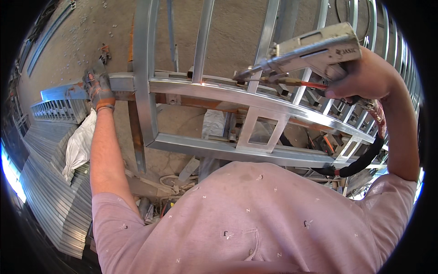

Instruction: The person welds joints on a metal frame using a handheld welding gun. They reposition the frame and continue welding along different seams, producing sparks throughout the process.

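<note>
My right hand, bare, is wrapped round the grip of a grey welding gun. The gun lies sideways with its narrow nozzle pointing left, close above the frame's long rail. A thin rod and an orange-red tube run beneath its body. A galvanized metal frame of square tubes spreads in front of me, with a small bright spot on the rail by one upright. Far to the left, my left hand wears a grey and orange glove and is closed over a metal rail beyond the frame's corner.
A black sleeved cable hangs from the gun past my right side. Corrugated metal sheets and a white sack lie at left. A rectangular plate with a cut-out bridges two rails. Straps and scraps litter the ground below.
</note>
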Available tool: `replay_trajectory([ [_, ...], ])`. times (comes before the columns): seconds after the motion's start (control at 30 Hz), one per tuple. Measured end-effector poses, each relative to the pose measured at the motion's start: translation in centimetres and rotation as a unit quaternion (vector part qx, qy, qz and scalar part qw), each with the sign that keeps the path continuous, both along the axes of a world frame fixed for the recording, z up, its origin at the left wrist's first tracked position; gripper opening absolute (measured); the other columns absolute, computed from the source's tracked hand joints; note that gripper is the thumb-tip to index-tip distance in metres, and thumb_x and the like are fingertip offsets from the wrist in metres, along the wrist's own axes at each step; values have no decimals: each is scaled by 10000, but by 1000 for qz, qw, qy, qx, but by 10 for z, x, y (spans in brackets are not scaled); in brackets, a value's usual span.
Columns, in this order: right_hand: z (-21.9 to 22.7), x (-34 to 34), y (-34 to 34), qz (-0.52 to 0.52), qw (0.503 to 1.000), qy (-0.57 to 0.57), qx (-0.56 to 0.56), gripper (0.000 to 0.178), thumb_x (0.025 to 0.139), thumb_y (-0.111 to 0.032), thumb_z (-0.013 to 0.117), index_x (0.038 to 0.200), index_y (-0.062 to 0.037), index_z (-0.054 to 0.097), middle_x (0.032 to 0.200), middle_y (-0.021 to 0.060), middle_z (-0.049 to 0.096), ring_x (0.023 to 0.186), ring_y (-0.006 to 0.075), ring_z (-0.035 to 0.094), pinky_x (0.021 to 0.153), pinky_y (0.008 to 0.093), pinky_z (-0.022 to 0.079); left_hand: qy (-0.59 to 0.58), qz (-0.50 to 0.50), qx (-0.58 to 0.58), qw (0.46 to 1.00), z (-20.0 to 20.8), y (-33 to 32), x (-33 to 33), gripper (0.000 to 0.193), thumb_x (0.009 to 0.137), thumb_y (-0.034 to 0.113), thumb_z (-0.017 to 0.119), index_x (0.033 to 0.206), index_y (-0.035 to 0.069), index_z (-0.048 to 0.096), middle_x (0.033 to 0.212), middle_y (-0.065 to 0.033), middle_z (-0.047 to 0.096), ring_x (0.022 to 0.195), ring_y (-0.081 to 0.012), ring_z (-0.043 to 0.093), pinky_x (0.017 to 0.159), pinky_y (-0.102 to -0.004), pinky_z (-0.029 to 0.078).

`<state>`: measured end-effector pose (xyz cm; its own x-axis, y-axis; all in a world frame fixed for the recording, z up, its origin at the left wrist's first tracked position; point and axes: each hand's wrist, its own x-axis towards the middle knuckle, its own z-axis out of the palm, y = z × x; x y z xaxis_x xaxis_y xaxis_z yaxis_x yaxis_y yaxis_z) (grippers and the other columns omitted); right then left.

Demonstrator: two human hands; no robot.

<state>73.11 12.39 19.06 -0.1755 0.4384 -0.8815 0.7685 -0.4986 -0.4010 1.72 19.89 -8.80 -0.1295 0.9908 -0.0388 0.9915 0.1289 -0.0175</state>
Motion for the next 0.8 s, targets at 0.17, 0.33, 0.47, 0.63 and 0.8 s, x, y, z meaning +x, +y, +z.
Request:
replay_trajectory([
  [0.17,6,19,-15,-18,999,-15,-30,601,654,-88,924,1217,-6,732,972,108,766,794,186,707,760,344,590,67,-3,-66,996,-5,4,-11,658,1093,476,416,1668,191,272,1594,-248,466,1438,-438,474,1217,-449,347],
  [0.33,-4,24,-25,-1,999,1,-34,585,679,-83,905,1235,-17,733,998,108,772,845,197,709,816,346,587,85,-62,-4,994,-5,2,-13,677,1096,481,416,1682,211,212,1588,-252,471,1433,-433,485,1212,-457,358],
  [0.47,-6,22,-26,3,999,12,-38,578,694,-99,894,1245,-26,735,1012,119,775,868,205,717,845,356,585,145,-33,-101,984,0,3,-19,821,997,365,564,1698,188,173,1565,-246,501,1349,-428,562,1149,-467,421],
  [0.63,-4,19,-27,26,998,-38,-40,592,674,-140,899,1238,-39,749,1009,123,777,880,224,730,861,357,585,92,-53,-4,994,-22,13,-42,798,1018,603,430,1657,145,292,1603,-216,465,1406,-424,516,1181,-474,387],
  [0.8,-13,20,-31,45,999,-23,-2,595,662,-159,904,1227,-44,757,996,132,778,850,234,737,839,359,592,152,-207,60,965,-33,15,-69,898,975,384,594,1703,126,136,1720,-163,303,1400,-393,530,1156,-481,425],
])
